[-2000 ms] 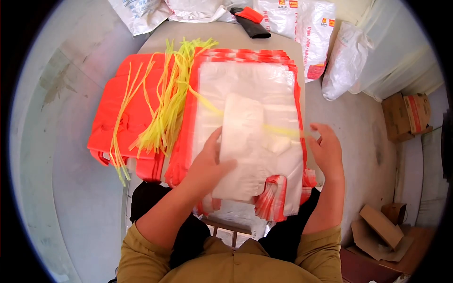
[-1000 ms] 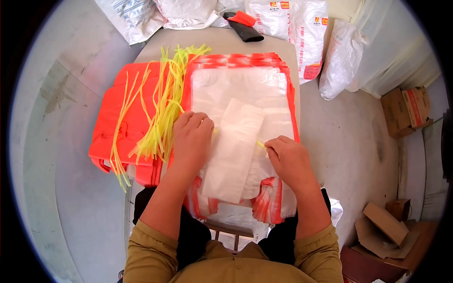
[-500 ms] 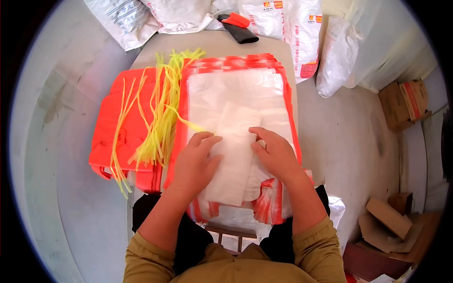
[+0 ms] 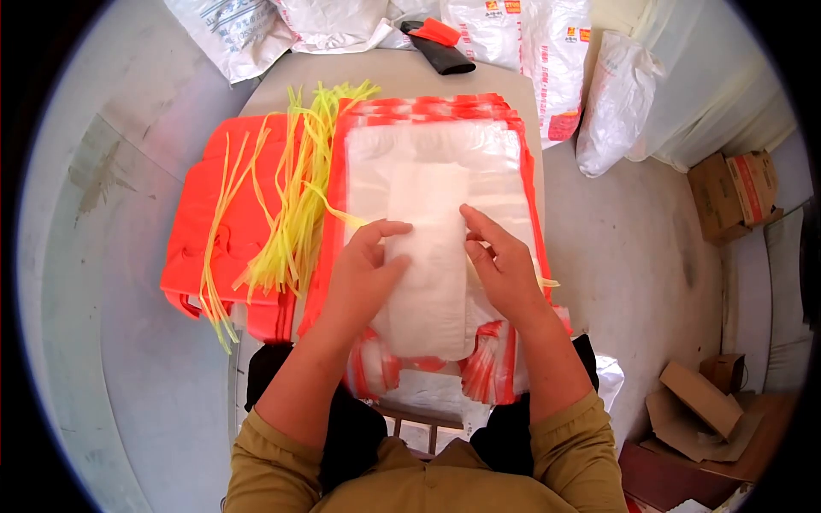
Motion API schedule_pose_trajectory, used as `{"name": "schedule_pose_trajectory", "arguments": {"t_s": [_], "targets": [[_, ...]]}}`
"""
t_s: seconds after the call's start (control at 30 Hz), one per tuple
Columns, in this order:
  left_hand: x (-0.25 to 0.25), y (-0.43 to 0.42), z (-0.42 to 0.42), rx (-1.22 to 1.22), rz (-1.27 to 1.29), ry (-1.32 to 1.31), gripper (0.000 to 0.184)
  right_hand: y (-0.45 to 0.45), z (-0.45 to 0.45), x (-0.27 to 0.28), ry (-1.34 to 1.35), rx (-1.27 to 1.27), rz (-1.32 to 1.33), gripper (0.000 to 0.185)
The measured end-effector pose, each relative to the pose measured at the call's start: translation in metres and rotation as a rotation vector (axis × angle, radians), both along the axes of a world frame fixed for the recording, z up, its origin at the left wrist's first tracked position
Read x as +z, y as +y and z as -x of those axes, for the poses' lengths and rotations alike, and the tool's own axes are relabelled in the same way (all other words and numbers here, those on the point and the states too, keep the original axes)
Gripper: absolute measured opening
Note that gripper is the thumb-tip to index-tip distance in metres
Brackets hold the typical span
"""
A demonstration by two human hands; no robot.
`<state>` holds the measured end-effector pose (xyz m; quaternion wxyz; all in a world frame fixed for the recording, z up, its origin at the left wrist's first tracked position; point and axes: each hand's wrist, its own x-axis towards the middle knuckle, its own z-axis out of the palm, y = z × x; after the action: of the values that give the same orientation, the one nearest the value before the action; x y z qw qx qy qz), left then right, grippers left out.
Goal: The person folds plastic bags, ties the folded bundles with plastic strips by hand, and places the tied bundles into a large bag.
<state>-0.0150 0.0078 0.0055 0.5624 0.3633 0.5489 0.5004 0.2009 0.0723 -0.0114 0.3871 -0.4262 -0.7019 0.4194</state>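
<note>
A folded white bundle, apparently of thin plastic bags (image 4: 432,265), lies lengthwise on a stack of clear plastic bags with red edges (image 4: 496,162). My left hand (image 4: 368,269) is at the bundle's left edge, fingers bent and thumb apart from the index finger. On the opposite edge, my right hand (image 4: 500,261) rests with its fingers spread, the index finger pointing up along the side. A yellow strip (image 4: 345,217) runs under the bundle; its end shows past my right wrist. The red and clear bag handles (image 4: 489,368) are gathered at the near end.
Left of the stack lie red plastic bags (image 4: 222,192) with a bunch of yellow strips (image 4: 299,205) across them. Behind the table (image 4: 342,68) stand filled white sacks (image 4: 560,68), with a black and red item (image 4: 440,51). Cardboard boxes (image 4: 735,192) sit at the right.
The white bundle has turned straighter and shifted slightly away from me. My right hand has moved up its right edge, and the yellow strip's end now shows at the right.
</note>
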Motion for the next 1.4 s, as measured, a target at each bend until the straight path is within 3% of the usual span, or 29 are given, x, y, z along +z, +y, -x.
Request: {"name": "schedule_pose_trajectory", "arguments": {"t_s": [0.1, 0.3, 0.4, 0.5, 0.7, 1.1, 1.2, 1.3, 1.4], "targets": [[-0.002, 0.004, -0.001, 0.074, 0.021, -0.004, 0.047, 0.0, -0.003, 0.001, -0.274, -0.057, -0.259, 0.042], [-0.014, 0.009, -0.001, 0.105, -0.012, 0.096, 0.056, 0.002, -0.009, 0.002, -0.557, 0.009, -0.34, 0.033], [-0.021, 0.01, 0.004, 0.075, -0.17, 0.511, 0.056, 0.006, -0.016, -0.004, -0.541, 0.016, -0.514, 0.019], [-0.007, 0.008, 0.004, 0.004, -0.141, 0.681, 0.059, 0.008, -0.028, 0.006, -0.601, 0.093, -0.542, 0.014], [-0.011, 0.008, 0.01, -0.027, -0.287, 1.135, 0.059, 0.006, -0.036, 0.007, -0.505, 0.029, -0.412, 0.016], [-0.017, 0.002, 0.039, 0.025, -0.497, 1.417, 0.023, -0.001, -0.035, 0.027, -0.366, 0.089, -0.18, 0.014], [-0.017, 0.001, 0.04, 0.083, -0.518, 1.397, 0.021, -0.002, -0.035, 0.029, -0.389, 0.093, -0.164, 0.013], [-0.009, -0.007, 0.031, 0.053, -0.336, 1.329, 0.023, 0.0, -0.04, 0.026, -0.462, 0.123, -0.159, 0.012], [-0.006, -0.015, 0.029, 0.033, -0.391, 1.292, 0.021, 0.0, -0.043, 0.023, -0.467, 0.098, -0.167, 0.012]]}}
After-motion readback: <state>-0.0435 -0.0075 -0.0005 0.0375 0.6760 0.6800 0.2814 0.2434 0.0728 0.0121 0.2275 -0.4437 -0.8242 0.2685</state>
